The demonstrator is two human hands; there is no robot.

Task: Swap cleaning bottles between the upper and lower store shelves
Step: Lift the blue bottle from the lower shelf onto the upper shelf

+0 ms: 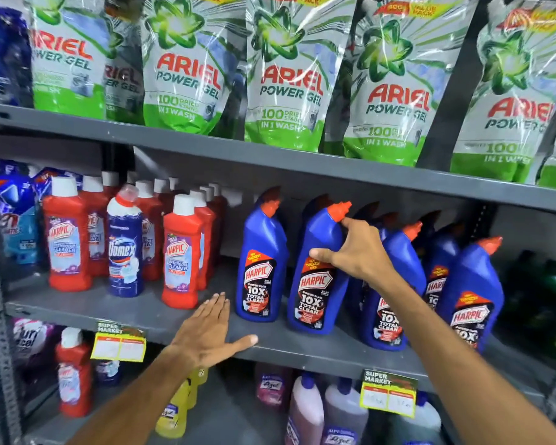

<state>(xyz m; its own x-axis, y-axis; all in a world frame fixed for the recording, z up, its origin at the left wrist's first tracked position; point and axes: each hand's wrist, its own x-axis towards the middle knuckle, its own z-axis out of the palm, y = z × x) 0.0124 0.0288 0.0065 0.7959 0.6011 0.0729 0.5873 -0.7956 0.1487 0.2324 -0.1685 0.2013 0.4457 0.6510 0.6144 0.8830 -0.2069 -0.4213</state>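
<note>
My right hand (358, 252) grips a blue Harpic toilet-cleaner bottle (318, 284) with an orange cap, standing on the middle shelf (174, 316). Thumb lies across its front, fingers wrap its neck. My left hand (211, 332) rests flat and open on the front edge of that shelf, holding nothing. Another blue Harpic bottle (261, 268) stands just left of the gripped one, and several more (469, 297) stand to the right. Red Harpic bathroom cleaner bottles (180, 252) and a blue Domex bottle (125, 245) fill the shelf's left part.
Ariel Power Gel pouches (283, 78) line the top shelf. The lower shelf holds a red bottle (73, 374), yellow bottles (174, 412) and pink and purple Lizol bottles (305, 409). Yellow price tags (119, 345) hang from the shelf edge. Dark green bottles (552, 303) stand far right.
</note>
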